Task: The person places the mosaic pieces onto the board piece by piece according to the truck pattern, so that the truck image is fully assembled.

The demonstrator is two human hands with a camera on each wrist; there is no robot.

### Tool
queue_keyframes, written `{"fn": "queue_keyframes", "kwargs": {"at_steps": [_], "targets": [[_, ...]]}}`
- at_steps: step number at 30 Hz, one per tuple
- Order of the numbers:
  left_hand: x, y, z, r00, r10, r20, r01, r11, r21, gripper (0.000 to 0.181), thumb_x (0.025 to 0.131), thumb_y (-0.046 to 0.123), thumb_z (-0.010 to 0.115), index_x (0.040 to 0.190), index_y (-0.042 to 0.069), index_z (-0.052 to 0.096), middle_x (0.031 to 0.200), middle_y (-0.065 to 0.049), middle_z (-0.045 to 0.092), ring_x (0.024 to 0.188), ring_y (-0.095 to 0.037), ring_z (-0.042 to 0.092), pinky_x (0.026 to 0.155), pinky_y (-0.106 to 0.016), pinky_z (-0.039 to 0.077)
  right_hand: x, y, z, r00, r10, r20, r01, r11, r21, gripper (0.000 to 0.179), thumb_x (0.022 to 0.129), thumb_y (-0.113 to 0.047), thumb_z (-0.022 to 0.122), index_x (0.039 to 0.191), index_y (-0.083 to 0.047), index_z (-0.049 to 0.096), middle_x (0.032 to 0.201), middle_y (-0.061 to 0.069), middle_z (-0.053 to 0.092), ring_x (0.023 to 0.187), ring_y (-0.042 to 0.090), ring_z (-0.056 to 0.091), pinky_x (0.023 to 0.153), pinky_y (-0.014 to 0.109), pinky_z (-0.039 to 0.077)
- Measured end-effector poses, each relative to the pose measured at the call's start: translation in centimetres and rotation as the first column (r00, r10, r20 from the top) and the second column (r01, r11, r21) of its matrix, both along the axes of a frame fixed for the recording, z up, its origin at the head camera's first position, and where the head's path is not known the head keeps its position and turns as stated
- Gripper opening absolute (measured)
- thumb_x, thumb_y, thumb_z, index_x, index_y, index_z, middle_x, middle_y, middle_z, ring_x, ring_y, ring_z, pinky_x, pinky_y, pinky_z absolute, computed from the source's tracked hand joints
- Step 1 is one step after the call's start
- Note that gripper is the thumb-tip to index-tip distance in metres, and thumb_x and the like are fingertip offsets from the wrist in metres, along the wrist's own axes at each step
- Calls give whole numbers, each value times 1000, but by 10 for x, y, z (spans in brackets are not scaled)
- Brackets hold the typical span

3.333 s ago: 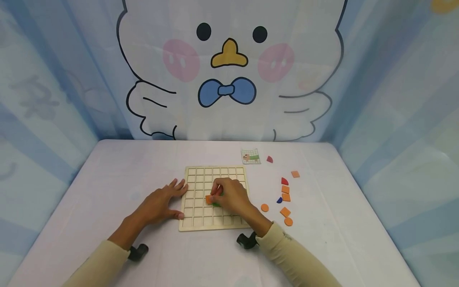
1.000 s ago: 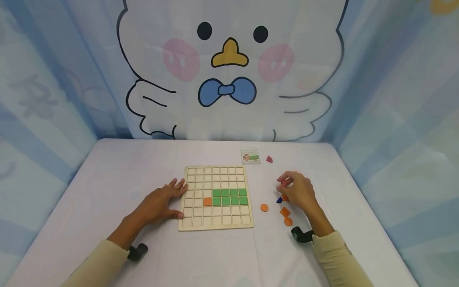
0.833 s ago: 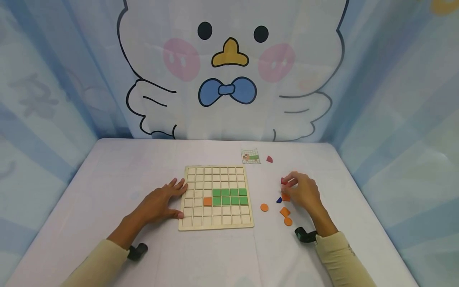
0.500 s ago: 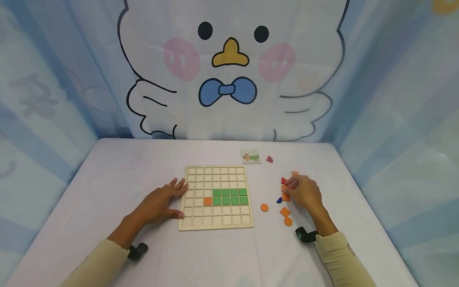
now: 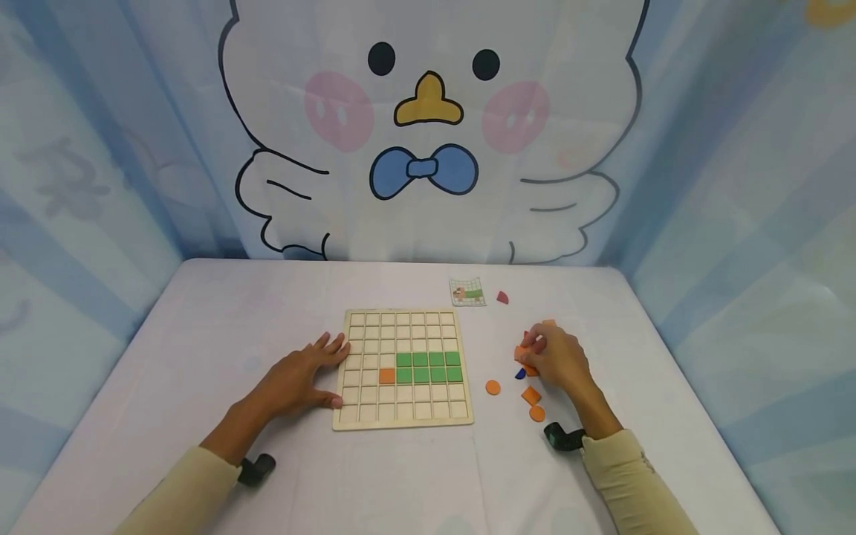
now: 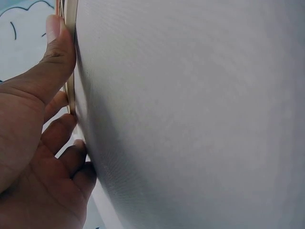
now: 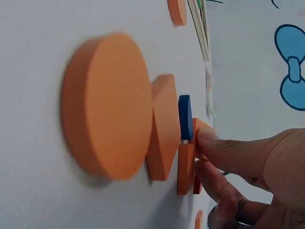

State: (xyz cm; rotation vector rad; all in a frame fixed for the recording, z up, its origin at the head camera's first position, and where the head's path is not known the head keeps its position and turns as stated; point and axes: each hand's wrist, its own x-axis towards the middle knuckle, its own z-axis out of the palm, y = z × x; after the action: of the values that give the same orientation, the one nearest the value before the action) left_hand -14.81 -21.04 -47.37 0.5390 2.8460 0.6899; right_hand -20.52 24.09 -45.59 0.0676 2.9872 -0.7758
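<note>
My left hand (image 5: pixel 301 379) rests with spread fingers against the left edge of a wooden grid board (image 5: pixel 428 412). The left wrist view shows its thumb (image 6: pixel 55 52) touching the rim. Two rows of green squares (image 5: pixel 428 366) fill part of the grid, with one orange square (image 5: pixel 387 376) at their lower left. Right of the board, my right hand (image 5: pixel 562 360) pinches another orange square tile (image 7: pixel 202 125) between thumb and forefinger. Close to those fingers lie a dark blue half-circle (image 7: pixel 185 117), an orange tile (image 7: pixel 186 168) and a partly hidden red piece (image 5: pixel 525 335).
Nearer me lie an orange square (image 5: pixel 531 396) and two orange discs, one (image 5: pixel 493 387) by the board and one (image 5: pixel 537 413) below the square. A small picture card (image 5: pixel 467 292) and a red quarter-circle (image 5: pixel 502 297) lie behind. A pale orange square (image 5: pixel 549 322) is partly covered.
My right hand has left the board, where an orange square now sits beside the green ones, and moved right to the loose pieces. It has shifted one orange square slightly left. The left hand stays put.
</note>
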Motion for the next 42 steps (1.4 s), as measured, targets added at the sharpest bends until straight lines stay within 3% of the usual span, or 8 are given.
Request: {"fn": "queue_keyframes", "kwargs": {"at_steps": [6,17,29,42], "targets": [[0,0,0,1000,2,1,-2,1000,2,102,77,42,92,162,11,44,172,-14,34,160,-47,27,121,-74,33,0,-18,0,999,32,-31,-34,996,-77,11,93,-16,83,98,-14,73,90,7,72,70,19,62,61,28,50],[0,2,1,1000,19,8,-19,1000,-16,103,77,42,92,163,12,43,172,-14,34,161,-47,27,121,-74,33,1,-61,8,989,103,-103,-119,979,-164,16,88,-20,89,90,-19,73,83,-2,73,78,21,57,69,32,43],[0,2,0,1000,20,6,-20,1000,-16,103,77,42,92,163,13,42,172,-13,33,161,-46,27,121,-74,33,4,-111,12,980,178,-90,-195,953,-230,18,86,-19,91,89,-21,73,81,-5,71,87,18,62,76,32,43],[0,1,0,1000,12,4,-12,1000,-14,102,78,42,92,163,12,42,173,-14,33,161,-47,27,121,-73,33,5,-151,12,955,278,-105,-296,924,-243,16,89,-19,88,85,-21,73,77,-7,69,78,15,60,69,31,43]]}}
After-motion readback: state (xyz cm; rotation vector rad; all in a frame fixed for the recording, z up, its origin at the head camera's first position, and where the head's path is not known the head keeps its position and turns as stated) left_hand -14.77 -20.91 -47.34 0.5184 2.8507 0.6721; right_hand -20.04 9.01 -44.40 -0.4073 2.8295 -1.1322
